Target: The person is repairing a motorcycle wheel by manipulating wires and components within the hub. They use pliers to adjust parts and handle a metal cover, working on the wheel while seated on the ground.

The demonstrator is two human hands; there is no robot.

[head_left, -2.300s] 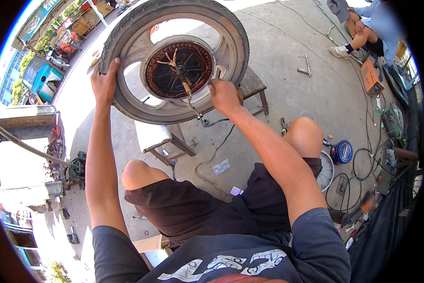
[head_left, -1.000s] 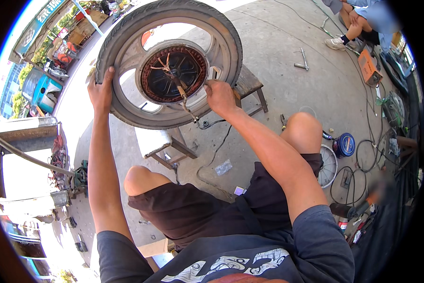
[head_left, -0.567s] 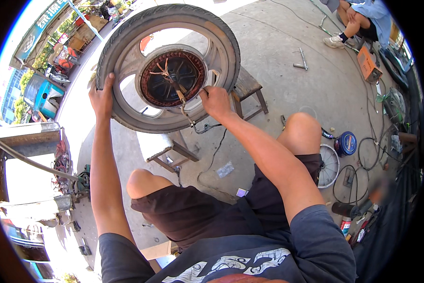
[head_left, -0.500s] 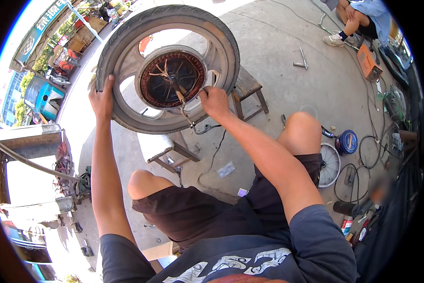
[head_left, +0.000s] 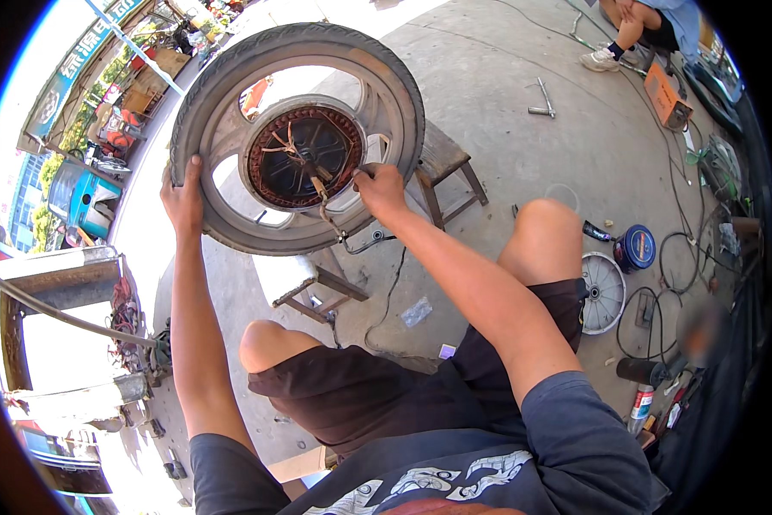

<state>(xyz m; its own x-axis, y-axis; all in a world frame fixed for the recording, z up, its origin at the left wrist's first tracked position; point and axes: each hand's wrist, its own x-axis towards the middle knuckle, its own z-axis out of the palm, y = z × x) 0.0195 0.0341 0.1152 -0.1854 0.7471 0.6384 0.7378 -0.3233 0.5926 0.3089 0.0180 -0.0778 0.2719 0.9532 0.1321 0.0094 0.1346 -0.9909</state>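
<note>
A spoked motor wheel (head_left: 218,199) with a black tyre is tilted up in front of me over wooden stools. Its open hub (head_left: 309,159) shows a dark inside ringed by copper windings. Bare copper-coloured wire ends fan out at the centre, and a cable (head_left: 325,199) runs down from the axle across the rim. My left hand (head_left: 182,193) is closed round the tyre's left side, thumb on the near face. At the hub's lower right edge, my right hand (head_left: 381,189) has its fingers curled closed against the rim; its fingertips are partly hidden.
One wooden stool (head_left: 444,163) stands behind the wheel, another (head_left: 322,287) below it. A wrench-like tool (head_left: 543,105) lies on the concrete. Rightward are an orange box (head_left: 667,96), a round cover (head_left: 603,293), a blue-lidded tub (head_left: 635,248) and loose cables. A person (head_left: 644,26) sits far right.
The wheel and both hands sit slightly lower and further left in the picture, while the whole view has turned a little. Both hands keep their places on the wheel.
</note>
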